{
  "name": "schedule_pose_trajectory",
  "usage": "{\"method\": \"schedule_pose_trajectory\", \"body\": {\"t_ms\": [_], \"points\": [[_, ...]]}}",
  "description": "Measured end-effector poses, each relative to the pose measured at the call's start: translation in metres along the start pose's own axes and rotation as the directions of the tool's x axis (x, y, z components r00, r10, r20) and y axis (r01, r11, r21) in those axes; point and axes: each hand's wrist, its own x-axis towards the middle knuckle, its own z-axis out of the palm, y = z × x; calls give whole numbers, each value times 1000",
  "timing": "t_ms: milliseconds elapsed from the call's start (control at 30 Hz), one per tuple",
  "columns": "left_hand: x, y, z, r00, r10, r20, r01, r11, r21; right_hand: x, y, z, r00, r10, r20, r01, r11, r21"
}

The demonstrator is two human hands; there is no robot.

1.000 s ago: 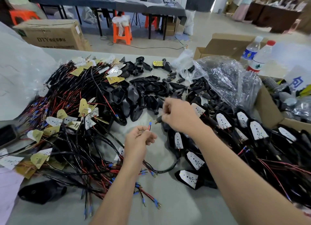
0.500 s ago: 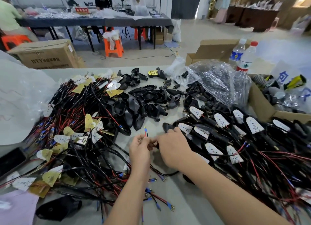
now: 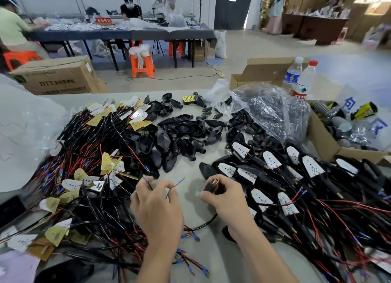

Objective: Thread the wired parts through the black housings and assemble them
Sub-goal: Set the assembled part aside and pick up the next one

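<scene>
Red and black wire leads, thin and blue-tipped, fan up out of the left hand, pinched between thumb and curled fingers just above the grey tabletop, front and centre. Beside them, a gap apart, the right hand curls round a small black plastic housing, brassy end facing up. Those leads look feather-light and floppy, likely to splay, so the best hold is close behind the blue tips, both pinched together to feed the bore. Housing looks rigid and smooth; grip its sides, leave the opening free. A black sheathed cable loops between the wrists. Beyond: loose empty black shells, a tangle of unthreaded wired boards to the left, finished units heaped right.
</scene>
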Motion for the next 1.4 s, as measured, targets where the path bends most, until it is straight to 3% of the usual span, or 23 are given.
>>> {"method": "schedule_pose_trajectory", "body": {"t_ms": [133, 233, 333, 433, 600, 900, 1200, 1400], "points": [[-5, 0, -1, 989, 30, 143, -17, 996, -88, 3, -7, 3, 999, 44, 32, -48, 990, 134], [-8, 8, -1, 922, -33, 386, 167, 933, -319, 6, -13, 5, 996, 78, 42, -86, 962, 261], [-12, 9, 0, 900, -2, 437, 192, 900, -391, 11, -18, 2, 991, 123, 59, -137, 912, 386], [-18, 13, -2, 867, -36, 497, 310, 820, -481, 12, -20, -5, 980, 133, 147, -188, 858, 477], [-25, 15, -7, 898, -120, 424, 355, 767, -534, 9, -22, -15, 962, 88, 259, -214, 832, 512], [-25, 19, -14, 910, -160, 382, 320, 858, -402, 8, -21, -22, 939, -4, 343, -148, 897, 415], [-24, 26, -19, 937, -138, 322, 252, 903, -347, 6, -23, -17, 946, -117, 303, 28, 959, 283], [-23, 29, -14, 917, -127, 378, 307, 829, -467, 0, -23, -13, 943, -139, 301, 62, 966, 250]]}}
